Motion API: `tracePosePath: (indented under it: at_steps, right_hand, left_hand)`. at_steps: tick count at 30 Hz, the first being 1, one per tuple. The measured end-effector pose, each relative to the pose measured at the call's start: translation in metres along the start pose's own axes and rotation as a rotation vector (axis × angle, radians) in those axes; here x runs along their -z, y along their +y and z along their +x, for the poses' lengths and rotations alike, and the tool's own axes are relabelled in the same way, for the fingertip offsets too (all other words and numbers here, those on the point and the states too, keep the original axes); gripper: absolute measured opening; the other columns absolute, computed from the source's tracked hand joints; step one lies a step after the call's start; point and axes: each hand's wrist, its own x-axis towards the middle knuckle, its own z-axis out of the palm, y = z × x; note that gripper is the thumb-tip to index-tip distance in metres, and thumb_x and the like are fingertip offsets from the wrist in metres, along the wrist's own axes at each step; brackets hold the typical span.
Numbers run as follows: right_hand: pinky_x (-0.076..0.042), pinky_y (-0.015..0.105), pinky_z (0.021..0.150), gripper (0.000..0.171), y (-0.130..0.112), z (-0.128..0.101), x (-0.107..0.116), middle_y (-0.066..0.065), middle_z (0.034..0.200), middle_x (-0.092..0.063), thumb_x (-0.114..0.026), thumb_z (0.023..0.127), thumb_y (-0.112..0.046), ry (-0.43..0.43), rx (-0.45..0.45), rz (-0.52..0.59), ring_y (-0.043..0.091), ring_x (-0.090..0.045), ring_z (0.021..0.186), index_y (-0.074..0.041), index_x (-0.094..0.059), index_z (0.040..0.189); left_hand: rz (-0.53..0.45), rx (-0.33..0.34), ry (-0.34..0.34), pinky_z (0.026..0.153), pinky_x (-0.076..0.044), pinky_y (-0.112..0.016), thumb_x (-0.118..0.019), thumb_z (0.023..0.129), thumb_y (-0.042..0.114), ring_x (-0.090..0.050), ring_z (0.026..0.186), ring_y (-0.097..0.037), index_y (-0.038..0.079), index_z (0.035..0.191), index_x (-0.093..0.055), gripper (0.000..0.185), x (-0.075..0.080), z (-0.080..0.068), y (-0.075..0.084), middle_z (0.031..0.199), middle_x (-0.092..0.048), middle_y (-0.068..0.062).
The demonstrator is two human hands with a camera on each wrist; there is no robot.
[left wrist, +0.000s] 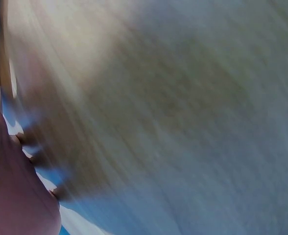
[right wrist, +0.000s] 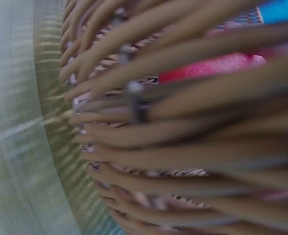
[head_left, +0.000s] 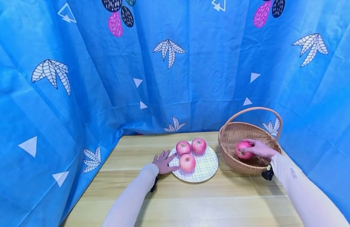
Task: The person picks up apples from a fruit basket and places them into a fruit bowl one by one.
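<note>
My right hand reaches into a wicker basket and grips a red apple low inside it. In the right wrist view the basket's woven side fills most of the picture, and the red apple shows through the gaps. On the left, my left hand has its fingers spread and touches the near-left rim of a round white plate with a grid pattern. Three apples sit together on that plate: one at front, one back left, one back right.
A wooden table carries the plate and basket. The basket's tall arched handle rises above its opening. Blue patterned curtain hangs behind the table and along both sides. The left wrist view shows mostly blurred tabletop.
</note>
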Motion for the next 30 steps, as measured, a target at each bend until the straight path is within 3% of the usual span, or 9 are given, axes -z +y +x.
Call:
tracePosePath:
  at_steps: [10,30]
  right_hand:
    - [-0.049,0.032,0.087,0.074,-0.011,-0.006,0.006,0.025,0.127,-0.061,-0.068,0.095,-0.036,0.0,0.017,0.01,0.029,-0.06,0.11,0.003,-0.038,0.151]
    - [-0.05,0.035,0.088,0.071,-0.034,-0.02,0.018,0.022,0.129,-0.062,-0.067,0.096,-0.042,0.04,0.081,-0.06,0.028,-0.06,0.111,-0.006,-0.043,0.151]
  left_hand:
    - [-0.002,-0.005,0.021,0.122,-0.003,-0.064,-0.036,0.082,0.091,0.0,0.157,-0.033,0.041,0.161,-0.016,0.096,-0.006,0.009,-0.006,0.172,-0.002,-0.004]
    - [-0.004,-0.007,0.03,0.122,-0.003,-0.064,-0.034,0.082,0.091,-0.001,0.157,-0.033,0.042,0.161,-0.017,0.095,-0.011,0.009,-0.008,0.172,-0.003,-0.005]
